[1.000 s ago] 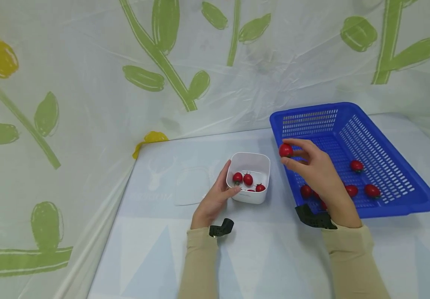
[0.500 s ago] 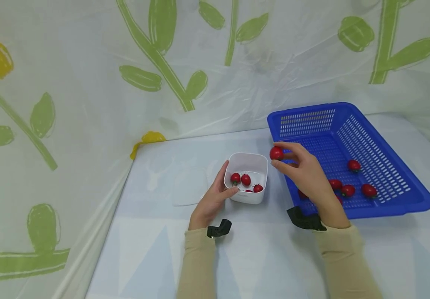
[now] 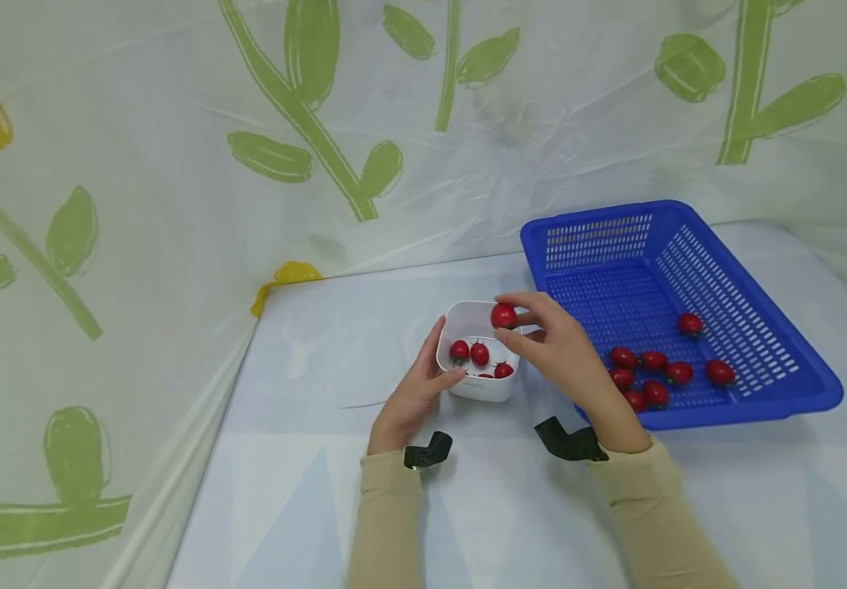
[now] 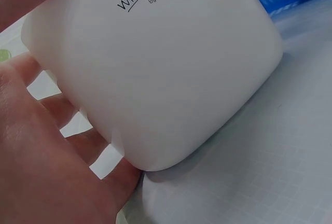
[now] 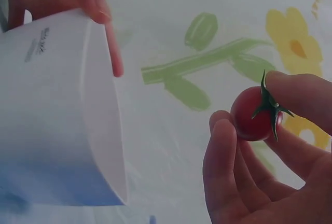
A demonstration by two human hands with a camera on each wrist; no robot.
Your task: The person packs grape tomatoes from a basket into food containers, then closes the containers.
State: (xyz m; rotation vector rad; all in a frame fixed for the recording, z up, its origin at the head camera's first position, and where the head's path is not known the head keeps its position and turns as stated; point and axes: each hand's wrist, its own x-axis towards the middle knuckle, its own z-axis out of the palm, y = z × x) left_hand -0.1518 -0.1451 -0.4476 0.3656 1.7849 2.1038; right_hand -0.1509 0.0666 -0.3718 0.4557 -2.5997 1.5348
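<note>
My left hand [image 3: 414, 394] grips a white square plastic container [image 4: 171, 79] at its left side, thumb over the front rim and fingers along the wall. Several cherry tomatoes [image 3: 479, 354] lie inside it; the front wall partly hides some. Between thumb and fingertips, my right hand [image 3: 559, 348] pinches a cherry tomato [image 5: 252, 115] with a green calyx. In the head view this tomato is over the container's right back rim; the right wrist view shows it apart from the container's mouth.
To the right stands a blue perforated basket [image 3: 592, 282] with several cherry tomatoes [image 3: 678, 373] on its floor. A faint translucent square lid [image 3: 367, 372] lies left of the container. A patterned sheet [image 3: 423, 188] hangs behind the table.
My right hand has carried the pinched tomato leftward from above the basket's left edge to the container. The left hand keeps its grip on the container. The view has shifted slightly.
</note>
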